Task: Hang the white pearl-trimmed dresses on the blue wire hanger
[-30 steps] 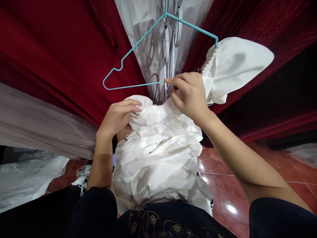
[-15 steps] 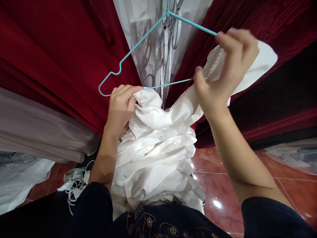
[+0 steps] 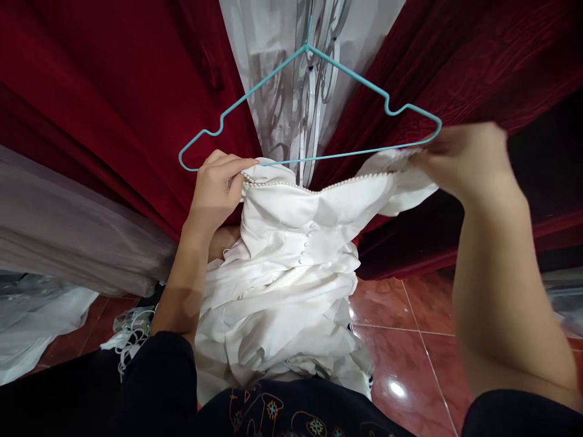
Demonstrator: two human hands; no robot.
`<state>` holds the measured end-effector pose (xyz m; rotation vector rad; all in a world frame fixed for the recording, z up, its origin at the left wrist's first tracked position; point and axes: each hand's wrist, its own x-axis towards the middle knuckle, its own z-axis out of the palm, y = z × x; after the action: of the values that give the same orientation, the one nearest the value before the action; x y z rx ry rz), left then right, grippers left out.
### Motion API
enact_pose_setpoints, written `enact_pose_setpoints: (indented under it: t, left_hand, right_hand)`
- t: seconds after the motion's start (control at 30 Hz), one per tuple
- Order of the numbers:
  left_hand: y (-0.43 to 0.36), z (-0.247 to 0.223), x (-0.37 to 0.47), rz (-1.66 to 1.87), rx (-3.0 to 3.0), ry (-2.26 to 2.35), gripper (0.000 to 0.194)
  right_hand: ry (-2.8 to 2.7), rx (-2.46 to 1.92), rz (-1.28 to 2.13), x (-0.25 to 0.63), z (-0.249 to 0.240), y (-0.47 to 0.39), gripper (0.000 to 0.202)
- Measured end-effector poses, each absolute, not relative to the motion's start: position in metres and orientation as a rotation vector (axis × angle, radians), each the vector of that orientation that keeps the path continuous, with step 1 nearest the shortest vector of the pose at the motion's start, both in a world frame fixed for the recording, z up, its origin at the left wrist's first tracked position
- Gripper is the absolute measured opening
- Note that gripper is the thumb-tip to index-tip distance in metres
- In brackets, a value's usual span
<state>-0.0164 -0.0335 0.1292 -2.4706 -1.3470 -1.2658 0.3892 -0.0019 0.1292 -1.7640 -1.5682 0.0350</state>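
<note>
A white dress (image 3: 291, 218) with pearl trim along its neckline and a row of small buttons spreads over my lap. Above the neckline hangs a turquoise wire hanger (image 3: 348, 71), its hook up at the top. My left hand (image 3: 218, 188) is closed around the dress's left top edge and the hanger's lower bar. At the hanger's right end, my right hand (image 3: 469, 158) pinches the right side of the dress; its fingers are blurred and partly hidden. The right shoulder of the hanger is bare.
Red curtains (image 3: 113, 79) flank a white ornate metal frame (image 3: 314, 91). White cables (image 3: 132, 340) lie at lower left near a pale fabric pile (image 3: 40, 328). Red floor tiles (image 3: 401, 328) show at right.
My right hand has moved right and down, off the hanger's upper arm, pulling the dress's right side out and uncovering the hanger's right end. My left hand keeps its grip.
</note>
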Motion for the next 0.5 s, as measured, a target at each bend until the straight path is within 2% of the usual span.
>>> enact_pose_setpoints:
  t: [0.07,0.13,0.27,0.4,0.5]
  left_hand:
    - [-0.033,0.128,-0.014,-1.271,-2.490,-1.347,0.044]
    - [-0.031,0.127,-0.012,-1.273,-2.498,-1.352,0.046]
    - [-0.028,0.123,-0.010,-1.279,-2.504,-1.369,0.046]
    - [-0.027,0.121,-0.012,-1.249,-2.507,-1.374,0.045]
    - [-0.027,0.119,-0.011,-1.267,-2.512,-1.344,0.043]
  right_hand:
    - [-1.881,-1.684,0.205,0.386,0.123,-0.018,0.024]
    - [-2.047,-1.395,0.280,0.373,0.121,-0.034,0.025]
    - [-1.940,-0.894,0.139,0.333,0.123,-0.045,0.029]
    - [-1.815,-0.937,0.138,0.303,0.111,-0.026,0.036]
    - [-1.767,-1.000,0.101,0.294,0.096,-0.016,0.031]
